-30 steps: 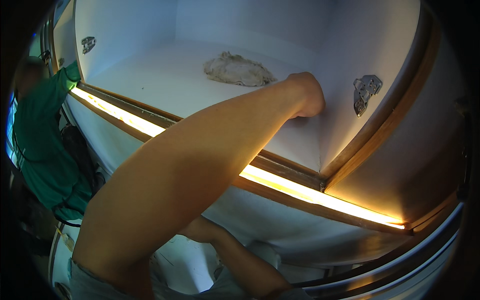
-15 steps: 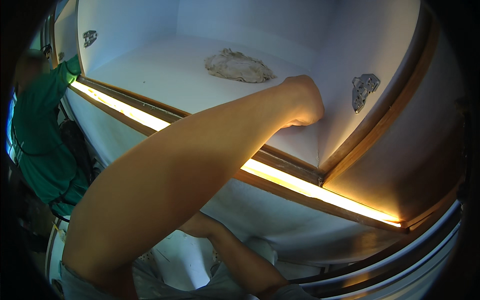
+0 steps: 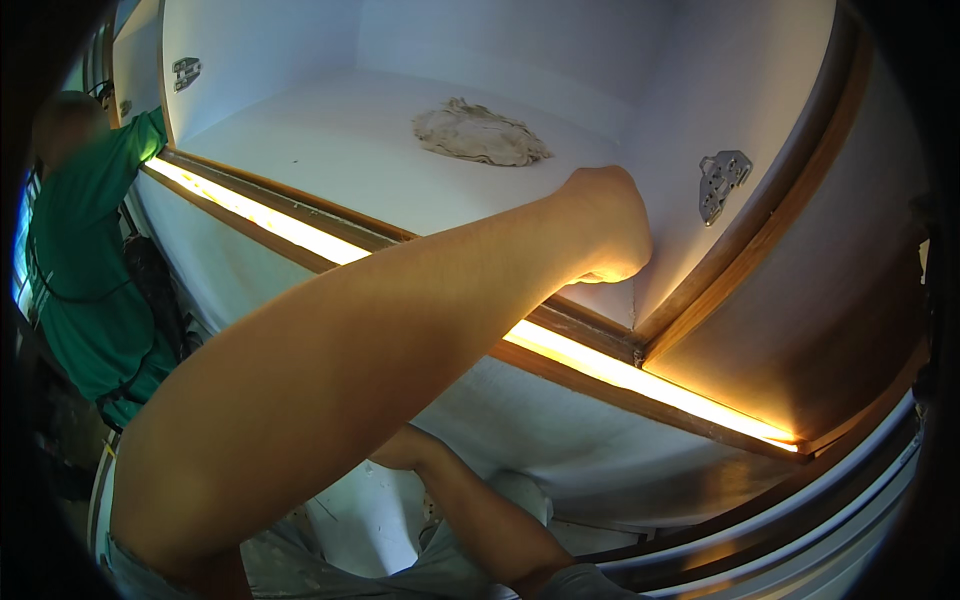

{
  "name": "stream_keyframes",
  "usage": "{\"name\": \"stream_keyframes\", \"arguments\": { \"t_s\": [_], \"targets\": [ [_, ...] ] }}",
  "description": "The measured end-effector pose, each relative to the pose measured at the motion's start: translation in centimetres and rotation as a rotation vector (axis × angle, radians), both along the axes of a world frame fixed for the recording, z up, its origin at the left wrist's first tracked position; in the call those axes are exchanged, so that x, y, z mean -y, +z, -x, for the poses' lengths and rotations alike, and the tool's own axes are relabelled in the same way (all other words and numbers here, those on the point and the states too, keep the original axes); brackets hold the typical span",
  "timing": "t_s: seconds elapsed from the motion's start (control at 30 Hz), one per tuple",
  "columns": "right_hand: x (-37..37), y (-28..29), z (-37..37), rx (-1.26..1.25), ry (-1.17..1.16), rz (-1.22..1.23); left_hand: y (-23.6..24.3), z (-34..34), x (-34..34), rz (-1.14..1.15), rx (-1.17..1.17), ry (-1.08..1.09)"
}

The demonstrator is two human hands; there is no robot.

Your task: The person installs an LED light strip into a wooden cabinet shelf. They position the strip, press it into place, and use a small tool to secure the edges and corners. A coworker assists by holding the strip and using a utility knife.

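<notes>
My left hand (image 3: 612, 225) is at the end of an outstretched forearm, over the front right corner of a white cabinet's floor (image 3: 310, 150). It is bent down at the wrist and looks curled closed; whatever its fingers may hold is hidden. A crumpled, off-white cloth (image 3: 480, 133) lies on the cabinet floor beyond the hand, apart from it. My right hand (image 3: 398, 447) is low, below the lit front edge, and mostly covered by my left forearm. Its fingers do not show.
A glowing light strip (image 3: 650, 385) runs along the wood-trimmed front edge. Metal hinge parts are fixed to the right wall (image 3: 722, 187) and left panel (image 3: 186, 73). At the far left a person in green (image 3: 95, 260) reaches towards the cabinet. Metal rails (image 3: 790, 540) lie at lower right.
My left hand has come slightly down and nearer to the cabinet's front edge, still curled. The view has shifted a little. The cloth has stayed in place.
</notes>
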State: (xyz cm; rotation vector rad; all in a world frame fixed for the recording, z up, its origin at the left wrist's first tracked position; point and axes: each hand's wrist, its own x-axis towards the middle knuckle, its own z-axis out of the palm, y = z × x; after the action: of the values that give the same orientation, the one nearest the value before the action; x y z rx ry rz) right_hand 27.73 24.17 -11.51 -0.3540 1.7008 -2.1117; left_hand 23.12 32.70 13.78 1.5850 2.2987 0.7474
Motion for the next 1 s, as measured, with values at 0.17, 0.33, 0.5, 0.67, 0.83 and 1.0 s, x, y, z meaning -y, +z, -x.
{"name": "stream_keyframes", "arguments": {
  "t_s": [0.17, 0.33, 0.5, 0.67, 0.83, 1.0],
  "targets": [
    [0.1, 0.2, -0.2, -0.012, 0.01, -0.018, 0.0, -0.6, 0.2, 0.057, -0.279, -0.089],
    [0.2, 0.6, -0.5, -0.007, -0.001, -0.067, 0.0, -1.1, 1.5, 0.013, -0.125, -0.043],
    [0.3, 0.8, -0.5, -0.012, 0.004, -0.091, 0.3, -1.7, 2.3, 0.089, -0.342, -0.101],
    [0.3, 0.7, -0.6, -0.012, 0.031, -0.099, 0.1, -1.9, 3.4, 0.07, -0.239, -0.128],
    [0.3, 0.9, -0.7, -0.014, 0.043, -0.116, 0.1, -2.2, 4.2, 0.066, -0.174, -0.145],
    [0.5, 1.1, -0.9, -0.02, 0.051, -0.124, 0.2, -2.4, 5.0, 0.061, -0.113, -0.16]
  ]
}}
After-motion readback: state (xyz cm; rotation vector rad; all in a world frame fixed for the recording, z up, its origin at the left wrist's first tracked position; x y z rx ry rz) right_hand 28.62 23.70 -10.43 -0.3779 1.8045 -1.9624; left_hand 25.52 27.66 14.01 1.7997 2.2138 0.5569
